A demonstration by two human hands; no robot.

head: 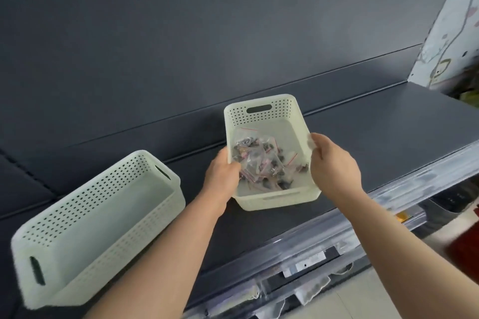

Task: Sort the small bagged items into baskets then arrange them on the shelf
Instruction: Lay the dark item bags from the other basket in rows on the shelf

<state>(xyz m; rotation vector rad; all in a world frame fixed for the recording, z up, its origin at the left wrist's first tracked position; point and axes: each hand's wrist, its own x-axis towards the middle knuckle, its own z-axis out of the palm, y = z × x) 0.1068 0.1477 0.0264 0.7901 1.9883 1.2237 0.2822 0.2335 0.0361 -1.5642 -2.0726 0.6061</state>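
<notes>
Findings, head view.

1. Loaded basket [277, 201]: white, perforated walls, a slot handle in each short end. It sits on the dark grey shelf [375, 137], about mid-depth, with one short end towards you and the other towards the back panel [207, 33]. Whether its base rests fully on the shelf or is slightly raised cannot be told.

2. Bagged items [259, 160]: a loose heap of small clear zip bags with red seal lines, holding dark small parts. All lie inside the loaded basket, mostly in the half nearer you. The contents of single bags are too blurred to name.

3. Left hand [223, 173]: your grip holds the basket's left long wall, with the fingers curled over the rim into the basket, at the edge of the heap.

4. Right hand [334, 163]: your grip holds the right long wall, opposite the left hand, with the fingers hooked over the rim. The fingertips are blurred.

5. Empty basket [90, 202]: same make, standing on the shelf to your left, well apart from the loaded one and turned at an angle, with one end reaching the shelf's front edge.

6. Clear strip [388, 202]: runs along the shelf's front edge, with labels behind it too blurred to read.
</notes>
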